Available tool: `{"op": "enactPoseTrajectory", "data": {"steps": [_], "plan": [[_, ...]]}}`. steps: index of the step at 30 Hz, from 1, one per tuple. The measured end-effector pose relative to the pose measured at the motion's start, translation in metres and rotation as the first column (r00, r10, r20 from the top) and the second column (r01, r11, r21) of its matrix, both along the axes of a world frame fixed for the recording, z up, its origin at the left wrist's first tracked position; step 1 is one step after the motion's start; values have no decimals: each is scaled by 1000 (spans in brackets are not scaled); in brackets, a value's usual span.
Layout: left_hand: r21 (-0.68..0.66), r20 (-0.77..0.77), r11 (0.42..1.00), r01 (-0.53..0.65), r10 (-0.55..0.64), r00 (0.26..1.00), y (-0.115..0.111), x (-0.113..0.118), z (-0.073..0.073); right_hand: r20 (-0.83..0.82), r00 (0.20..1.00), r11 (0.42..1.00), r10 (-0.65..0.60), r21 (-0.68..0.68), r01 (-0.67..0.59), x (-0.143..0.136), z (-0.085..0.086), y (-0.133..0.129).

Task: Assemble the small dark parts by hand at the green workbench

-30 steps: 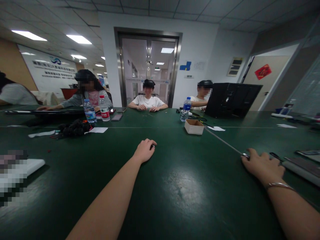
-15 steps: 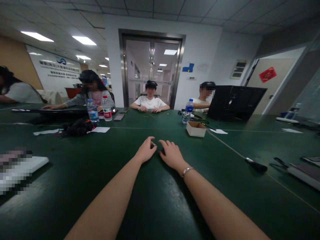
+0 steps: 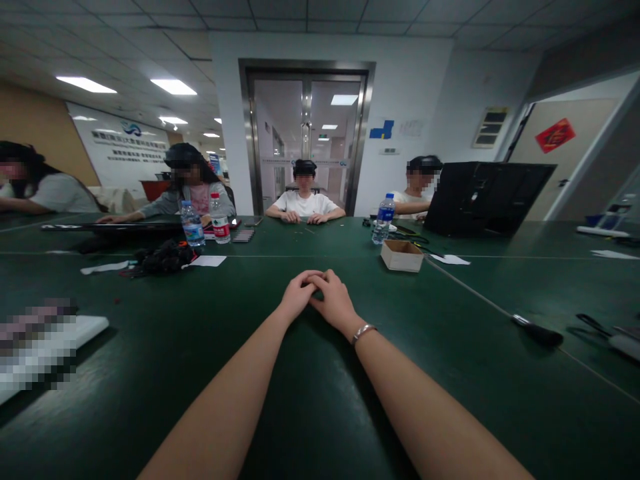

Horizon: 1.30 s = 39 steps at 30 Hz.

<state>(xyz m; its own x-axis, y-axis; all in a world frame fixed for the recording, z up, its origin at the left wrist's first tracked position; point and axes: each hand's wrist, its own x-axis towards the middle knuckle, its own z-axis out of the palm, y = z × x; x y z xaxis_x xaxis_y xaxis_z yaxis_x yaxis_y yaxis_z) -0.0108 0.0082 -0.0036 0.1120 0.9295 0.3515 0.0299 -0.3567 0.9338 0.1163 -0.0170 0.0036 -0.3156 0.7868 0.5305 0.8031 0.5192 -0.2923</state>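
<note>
My left hand and my right hand meet above the green table, fingertips touching. The fingers of my left hand curl inward around something small that the fingers hide. Over them bend the fingers of my right hand, its thumb pressed in toward the same spot; whatever lies between cannot be made out. A silver bracelet circles my right wrist.
Ahead on the right stand a small open box and a water bottle. A black-bristled brush lies farther right. Two bottles, a dark tangled bundle and paper lie left. Several people sit across the table.
My right hand has moved left and its fingers now touch my left hand. A small dark, shiny thing visible in my left hand is now hidden. The view has shifted slightly left.
</note>
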Motion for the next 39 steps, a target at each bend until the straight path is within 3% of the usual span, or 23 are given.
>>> {"op": "enactPoseTrajectory", "data": {"steps": [5, 11, 14, 20, 24, 29, 32, 36, 39], "plan": [[-156, 243, 976, 154, -113, 963, -5, -12, 3, 36, 999, 995, -11, 103, 8, 0, 3, -5], [-239, 453, 961, 137, -14, 891, 0, -19, 3, -45, 997, 983, 56, 176, -48, 3, 7, -6], [-269, 468, 954, 133, 9, 883, 0, -21, 3, -138, 989, 982, 53, 189, -26, 6, 6, -3], [-295, 421, 946, 133, 4, 907, -4, -19, 4, -271, 963, 1000, -10, 10, 13, 13, -1, 9], [-283, 403, 952, 119, 6, 915, -2, -17, 2, -299, 954, 1000, -8, -22, 2, 14, -4, 12], [-245, 288, 969, 13, 60, 956, 4, -18, -4, -427, 904, 992, -31, -120, -22, 12, -8, 13], [-255, 296, 966, 34, 44, 954, 3, -19, -3, -590, 806, 980, -53, -187, -72, 11, -13, 19], [-277, 343, 956, 96, 5, 939, 1, -18, -1, -826, 544, 936, -149, -295, -192, 12, -18, 28], [-273, 329, 957, 103, -8, 944, 2, -17, -3, -916, 366, 879, -164, -304, -368, 13, -19, 29]]}}
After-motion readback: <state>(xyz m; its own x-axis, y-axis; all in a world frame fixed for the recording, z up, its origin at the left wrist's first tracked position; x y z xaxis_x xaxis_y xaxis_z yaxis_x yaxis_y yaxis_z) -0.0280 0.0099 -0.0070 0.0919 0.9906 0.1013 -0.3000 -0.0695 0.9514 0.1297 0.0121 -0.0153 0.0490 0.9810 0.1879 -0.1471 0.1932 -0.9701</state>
